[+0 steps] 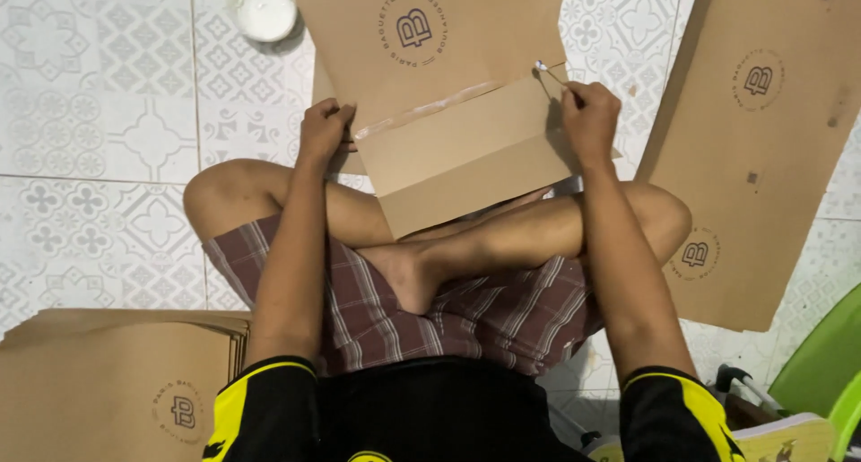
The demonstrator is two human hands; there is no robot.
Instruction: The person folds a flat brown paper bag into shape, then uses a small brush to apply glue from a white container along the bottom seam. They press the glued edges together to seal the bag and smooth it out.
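A flat brown cardboard box blank (448,94) with a round printed mark lies over my crossed legs, one flap folded up along a glossy wet strip of glue (429,112). My left hand (323,130) pinches the blank's left edge at the fold. My right hand (589,117) grips the right edge and holds a thin stick with a white tip (545,70), which touches the glue line's right end.
A white tub of glue (265,7) stands on the patterned tile floor (108,112) at the top left. A stack of cardboard blanks (117,381) lies at the bottom left. More flat blanks (753,130) lie at the right. A green object (825,363) is at the bottom right.
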